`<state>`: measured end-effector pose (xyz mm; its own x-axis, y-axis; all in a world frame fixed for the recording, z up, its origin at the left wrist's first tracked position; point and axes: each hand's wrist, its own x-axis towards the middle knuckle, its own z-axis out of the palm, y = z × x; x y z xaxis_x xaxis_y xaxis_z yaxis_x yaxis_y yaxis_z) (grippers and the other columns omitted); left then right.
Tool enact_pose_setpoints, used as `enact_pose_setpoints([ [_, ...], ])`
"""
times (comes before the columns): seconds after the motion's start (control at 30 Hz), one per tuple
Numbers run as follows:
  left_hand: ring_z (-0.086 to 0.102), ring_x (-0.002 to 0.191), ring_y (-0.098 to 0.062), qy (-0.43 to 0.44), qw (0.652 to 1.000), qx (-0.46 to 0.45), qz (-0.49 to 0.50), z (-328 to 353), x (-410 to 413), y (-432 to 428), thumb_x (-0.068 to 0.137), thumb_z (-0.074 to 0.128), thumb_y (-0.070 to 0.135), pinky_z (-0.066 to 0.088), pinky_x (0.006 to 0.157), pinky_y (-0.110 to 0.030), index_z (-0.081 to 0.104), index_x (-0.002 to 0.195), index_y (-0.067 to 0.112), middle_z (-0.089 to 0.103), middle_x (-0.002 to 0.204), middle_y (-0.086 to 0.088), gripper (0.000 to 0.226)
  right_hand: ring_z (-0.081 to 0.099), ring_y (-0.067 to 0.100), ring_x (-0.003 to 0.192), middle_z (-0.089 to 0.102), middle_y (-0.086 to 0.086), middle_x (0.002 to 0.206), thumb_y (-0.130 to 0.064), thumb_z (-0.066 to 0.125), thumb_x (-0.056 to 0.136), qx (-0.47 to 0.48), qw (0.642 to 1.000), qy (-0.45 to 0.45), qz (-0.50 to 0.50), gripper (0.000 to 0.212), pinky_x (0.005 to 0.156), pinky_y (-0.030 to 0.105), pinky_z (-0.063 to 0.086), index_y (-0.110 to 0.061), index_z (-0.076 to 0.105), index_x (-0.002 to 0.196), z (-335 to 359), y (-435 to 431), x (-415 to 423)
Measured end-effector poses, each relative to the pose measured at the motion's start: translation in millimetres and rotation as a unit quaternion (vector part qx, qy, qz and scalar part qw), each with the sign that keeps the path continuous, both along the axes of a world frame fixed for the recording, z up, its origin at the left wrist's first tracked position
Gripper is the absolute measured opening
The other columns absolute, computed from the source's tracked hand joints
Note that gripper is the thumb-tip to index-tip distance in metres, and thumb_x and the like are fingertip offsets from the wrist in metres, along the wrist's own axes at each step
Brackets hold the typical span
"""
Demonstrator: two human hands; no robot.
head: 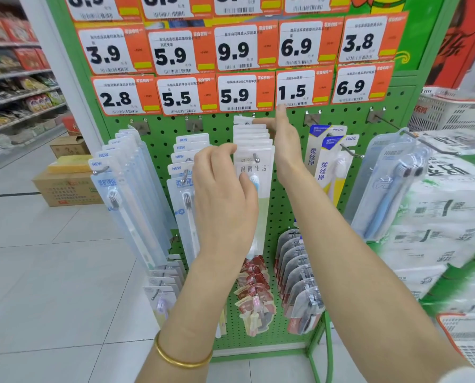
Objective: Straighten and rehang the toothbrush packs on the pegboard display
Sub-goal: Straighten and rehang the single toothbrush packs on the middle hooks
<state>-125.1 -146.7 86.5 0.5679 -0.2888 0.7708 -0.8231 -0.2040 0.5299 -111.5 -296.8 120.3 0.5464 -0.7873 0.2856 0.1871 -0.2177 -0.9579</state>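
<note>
Tidying a shop's toothbrush rack: a person stands square to a green pegboard (219, 125) at the end of an aisle. Ten whole price tags (235, 94) sit in two rows of five above the hooks, with the lower edges of four more at the top of the view. Five columns of toothbrush packs hang in the upper row, and three bunches of smaller goods hang below.

The work is on the middle column (254, 135), some seven white packs fanned along one hook (257, 158), though the rear ones overlap too closely for a sure count. Two yellow packs (327, 161) hang on the next hook to the right.

The left hand (225, 194) grips the front pack (264, 211), fingers curled round its left edge and thumb on its face. The right hand (283, 139) is flat and straight-fingered, laid against the right side of the rear packs and holding nothing.

Done well, by my reckoning, the flat hand would keep the rear packs square. The other hand would then ease the front pack along the hook until the tops line up, gently enough not to tear the hang holes. One gold bangle (181, 355) circles the left wrist.
</note>
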Motion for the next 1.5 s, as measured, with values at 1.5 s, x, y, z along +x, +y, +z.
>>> enact_pose_setpoints([
  [1.5,0.051,0.090,0.021,0.370,0.896,0.047,-0.241,-125.4,-106.6,-27.1,0.098,0.047,0.025,0.038,0.075,-0.002,0.046,0.121,0.017,0.052,0.108,0.017,0.024,0.062,0.017,0.112,0.069,0.008,0.113,-0.042,0.018,0.101,0.212,0.969,-0.093,0.081,0.060,0.100,0.031,0.045,-0.004,0.064,0.106,-134.7,44.3,-208.8],
])
